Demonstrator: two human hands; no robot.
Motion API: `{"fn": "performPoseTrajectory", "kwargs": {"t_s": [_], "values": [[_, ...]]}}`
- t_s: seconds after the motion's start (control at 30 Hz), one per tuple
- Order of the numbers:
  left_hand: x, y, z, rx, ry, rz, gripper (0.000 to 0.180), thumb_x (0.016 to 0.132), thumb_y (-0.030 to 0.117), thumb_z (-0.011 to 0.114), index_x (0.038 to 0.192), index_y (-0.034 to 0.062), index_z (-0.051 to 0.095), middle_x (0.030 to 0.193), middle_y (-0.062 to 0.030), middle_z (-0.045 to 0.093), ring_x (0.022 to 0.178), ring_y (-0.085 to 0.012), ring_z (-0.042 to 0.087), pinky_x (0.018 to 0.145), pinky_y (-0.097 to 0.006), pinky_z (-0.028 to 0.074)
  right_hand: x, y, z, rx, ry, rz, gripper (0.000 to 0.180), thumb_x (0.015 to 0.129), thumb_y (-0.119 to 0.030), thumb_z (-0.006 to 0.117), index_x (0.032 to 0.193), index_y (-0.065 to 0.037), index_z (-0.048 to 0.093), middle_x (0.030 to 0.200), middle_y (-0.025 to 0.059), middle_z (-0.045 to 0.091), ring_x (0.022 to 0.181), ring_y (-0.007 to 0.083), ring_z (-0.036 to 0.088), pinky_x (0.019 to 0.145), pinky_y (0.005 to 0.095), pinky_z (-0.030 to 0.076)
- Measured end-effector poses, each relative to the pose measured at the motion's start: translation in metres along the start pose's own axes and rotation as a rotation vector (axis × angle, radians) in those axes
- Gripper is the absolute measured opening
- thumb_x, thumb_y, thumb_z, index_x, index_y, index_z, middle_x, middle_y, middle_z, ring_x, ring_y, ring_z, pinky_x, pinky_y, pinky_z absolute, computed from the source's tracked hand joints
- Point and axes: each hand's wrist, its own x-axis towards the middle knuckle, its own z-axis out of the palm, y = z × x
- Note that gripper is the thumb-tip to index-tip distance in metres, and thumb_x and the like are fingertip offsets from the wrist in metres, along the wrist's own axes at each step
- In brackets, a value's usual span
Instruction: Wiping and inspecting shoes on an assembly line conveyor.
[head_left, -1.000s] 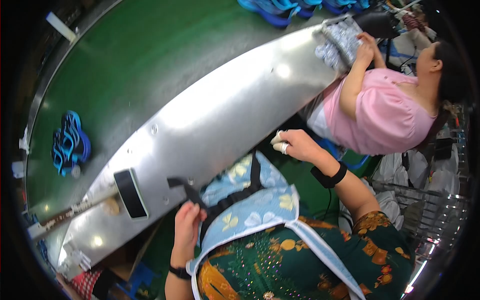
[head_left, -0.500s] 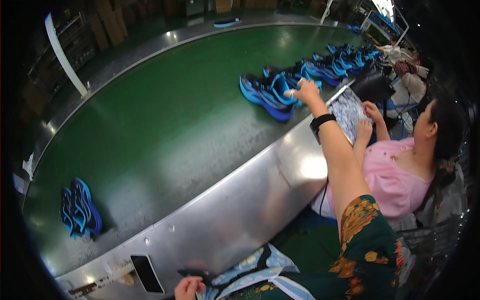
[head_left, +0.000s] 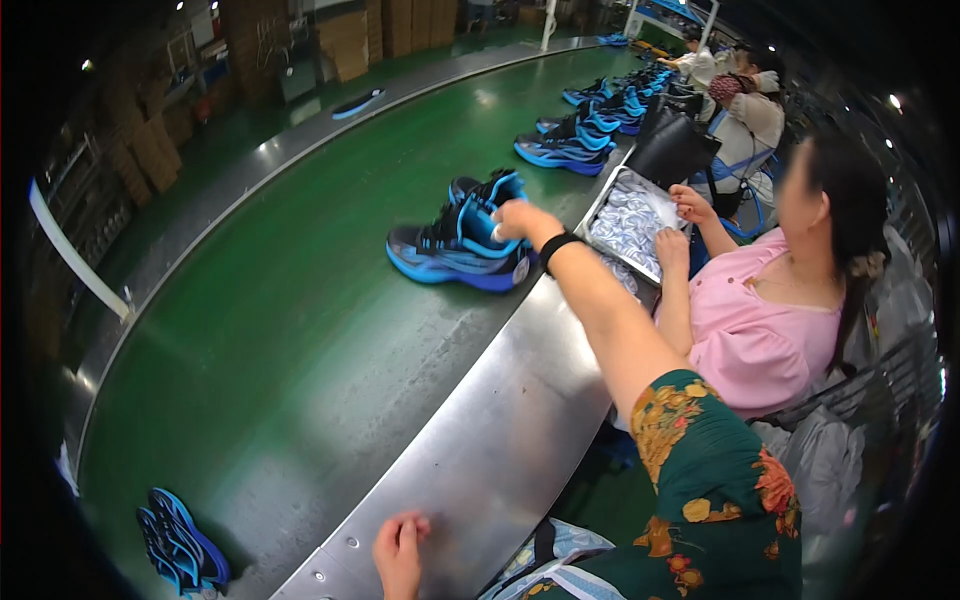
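My right hand (head_left: 518, 221) reaches far forward and is closed on the heel collar of a black-and-blue sneaker (head_left: 450, 260). White covers show on its fingertips. The mate of that sneaker (head_left: 500, 185) stands close behind it on the green belt. My left hand (head_left: 402, 545) hovers over the metal ledge (head_left: 480, 420) with its fingers curled in, and no object shows in it. Another pair of blue-and-black sneakers (head_left: 180, 540) sits at the near left of the belt.
More sneakers (head_left: 565, 145) line the belt (head_left: 290, 300) toward the far right. A co-worker in pink (head_left: 760, 310) sits at my right, hands at a tray (head_left: 625, 215) of small wrapped pieces. A black bag (head_left: 670, 150) lies beyond. A blue-edged flat piece (head_left: 358, 104) rests on the far rim.
My right hand has come down from over the sneaker pair onto one sneaker's collar. My left hand has moved forward over the ledge. The view has turned right, and the phone has left it.
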Motion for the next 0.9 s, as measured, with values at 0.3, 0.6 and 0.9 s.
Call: {"fn": "performPoseTrajectory", "kwargs": {"t_s": [0.3, 0.6, 0.9], "values": [[0.014, 0.048, 0.038, 0.161, 0.078, 0.303, 0.044, 0.093, 0.016, 0.055, 0.133, 0.0004, 0.045, 0.134, -0.0154, 0.043, 0.120, -0.0253, 0.046, 0.097, -0.034, 0.041, -0.161, -0.099, -0.009, 0.030, -0.113, -0.379, 0.036, 0.076, -0.032, 0.060, 0.097, -0.003, 0.066, 0.091, 0.0234, 0.066, 0.088, 0.0378, 0.065, 0.080, 0.0447, 0.052], [-0.055, 0.008, 0.002, 0.305, 0.398, -0.023, 0.054, 0.078, 0.000, 0.046, 0.131, -0.0036, 0.039, 0.124, -0.0137, 0.051, 0.112, -0.0234, 0.050, 0.101, -0.034, 0.036, -0.388, -0.178, 0.097, 0.644, -0.281, -0.860, 0.041, 0.077, -0.020, 0.068, 0.107, 0.003, 0.053, 0.092, 0.0259, 0.051, 0.081, 0.0432, 0.057, 0.071, 0.0479, 0.047], [-0.132, 0.038, -0.095, 1.023, 0.656, 0.302, 0.022, 0.084, 0.004, 0.050, 0.099, -0.0029, 0.064, 0.092, -0.0142, 0.066, 0.082, -0.0253, 0.063, 0.079, -0.033, 0.050, -0.393, -0.158, 0.046, 1.041, -0.826, -1.207, 0.023, 0.088, -0.020, 0.064, 0.105, -0.006, 0.068, 0.096, 0.0144, 0.066, 0.093, 0.0298, 0.063, 0.081, 0.0373, 0.048]]}}
